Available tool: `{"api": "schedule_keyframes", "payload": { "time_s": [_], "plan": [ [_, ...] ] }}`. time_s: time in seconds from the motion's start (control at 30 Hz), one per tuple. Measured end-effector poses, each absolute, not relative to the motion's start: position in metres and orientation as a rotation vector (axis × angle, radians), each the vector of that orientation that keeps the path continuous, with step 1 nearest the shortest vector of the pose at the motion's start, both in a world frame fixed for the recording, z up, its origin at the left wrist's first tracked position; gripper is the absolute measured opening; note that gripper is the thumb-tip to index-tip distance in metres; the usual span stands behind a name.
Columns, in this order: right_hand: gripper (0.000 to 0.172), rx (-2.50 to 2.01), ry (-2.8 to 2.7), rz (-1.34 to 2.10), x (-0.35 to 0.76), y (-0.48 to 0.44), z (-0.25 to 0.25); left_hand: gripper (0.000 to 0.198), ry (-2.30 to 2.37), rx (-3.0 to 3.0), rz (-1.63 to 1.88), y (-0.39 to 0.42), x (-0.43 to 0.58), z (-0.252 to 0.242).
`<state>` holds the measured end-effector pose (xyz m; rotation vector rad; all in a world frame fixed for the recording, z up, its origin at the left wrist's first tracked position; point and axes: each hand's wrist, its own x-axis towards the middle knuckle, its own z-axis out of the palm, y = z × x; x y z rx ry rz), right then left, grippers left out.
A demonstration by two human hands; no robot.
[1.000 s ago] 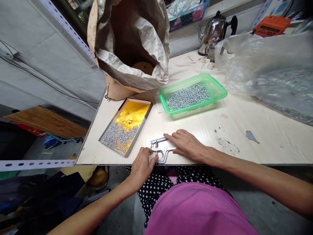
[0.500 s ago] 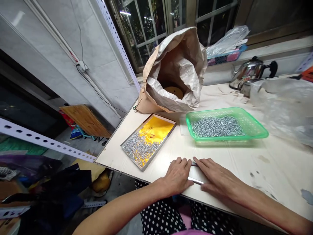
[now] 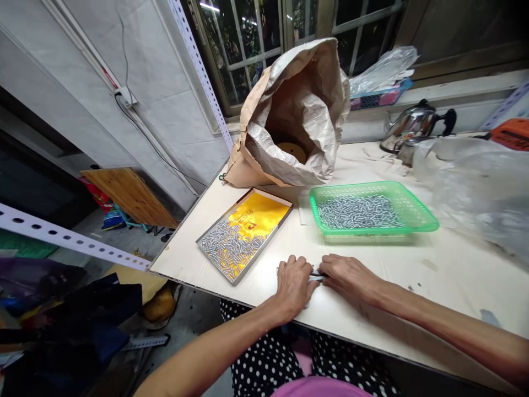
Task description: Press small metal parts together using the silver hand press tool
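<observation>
On the table near its front edge, my left hand (image 3: pixel 293 284) lies over a thin grey metal piece (image 3: pixel 317 277), fingers bent round it and hiding most of it. My right hand (image 3: pixel 349 275) pinches the piece's other end with curled fingers, close beside the left. Whether it is one part or two strips I cannot tell. To the left lies a shallow tray (image 3: pixel 264 255) with a yellow lining and many small silvery metal pins (image 3: pixel 231 245). Beyond my right hand stands a green plastic basket (image 3: pixel 427 223) holding more such pins (image 3: pixel 359 212).
A large open paper sack (image 3: pixel 258 132), with a round brown disc inside, stands at the back. At the back right are a steel kettle (image 3: pixel 413 124) and a clear plastic bag (image 3: pixel 487 176). A perforated metal bar (image 3: pixel 78 240) runs along the left side.
My right hand has drawn in toward the left, its fingers going from stretched out to curled. Less of the metal piece shows between the hands. The whole view has shifted slightly.
</observation>
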<state>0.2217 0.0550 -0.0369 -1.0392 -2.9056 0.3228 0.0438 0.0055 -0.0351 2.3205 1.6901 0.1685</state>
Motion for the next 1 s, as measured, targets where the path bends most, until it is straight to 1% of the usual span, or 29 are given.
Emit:
{"api": "schedule_keyframes", "payload": {
  "time_s": [0.1, 0.13, 0.17, 0.23, 0.27, 0.3, 0.37, 0.43, 0.5, 0.63, 0.73, 0.8, 0.93, 1.0],
  "plan": [
    [0.004, -1.062, -2.906, 0.302, 0.222, 0.053, -0.032, 0.022, 1.729, 2.338, 0.171, 0.008, 0.045, -0.031],
    [0.007, -1.071, -2.895, 0.275, 0.222, 0.052, -0.030, 0.025, 1.758, 2.341, 0.179, 0.007, 0.045, -0.030],
    [0.014, -1.076, -2.880, 0.255, 0.223, 0.051, -0.029, 0.032, 1.787, 2.340, 0.191, 0.006, 0.045, -0.029],
    [0.033, -1.068, -2.845, 0.253, 0.225, 0.052, -0.029, 0.047, 1.824, 2.344, 0.232, 0.002, 0.045, -0.030],
    [0.041, -1.058, -2.828, 0.273, 0.226, 0.054, -0.030, 0.051, 1.826, 2.360, 0.263, -0.002, 0.045, -0.032],
    [0.045, -1.047, -2.814, 0.299, 0.227, 0.056, -0.031, 0.052, 1.812, 2.392, 0.301, -0.007, 0.046, -0.036],
    [0.040, -1.063, -2.801, 0.319, 0.228, 0.061, -0.035, 0.044, 1.742, 2.481, 0.382, -0.018, 0.050, -0.045],
    [0.026, -1.135, -2.811, 0.264, 0.225, 0.067, -0.039, 0.038, 1.638, 2.541, 0.453, -0.031, 0.056, -0.056],
    [0.018, -1.208, -2.842, 0.157, 0.218, 0.075, -0.040, 0.037, 1.537, 2.545, 0.514, -0.042, 0.062, -0.064],
    [0.017, -1.322, -2.871, 0.077, 0.203, 0.090, -0.034, 0.042, 1.468, 2.513, 0.611, -0.052, 0.066, -0.068],
    [0.017, -1.389, -2.871, 0.076, 0.190, 0.082, -0.022, 0.050, 1.428, 2.515, 0.639, -0.051, 0.063, -0.066],
    [0.016, -1.188, -2.928, 0.116, 0.179, 0.067, -0.015, 0.056, 1.383, 2.513, 0.610, -0.050, 0.060, -0.065],
    [0.008, -0.500, -3.068, 0.241, 0.150, 0.042, -0.010, 0.054, 1.413, 2.449, 0.483, -0.051, 0.059, -0.069],
    [0.006, -0.377, -3.125, 0.227, 0.137, 0.041, -0.010, 0.057, 1.449, 2.413, 0.461, -0.052, 0.061, -0.070]
  ]
}}
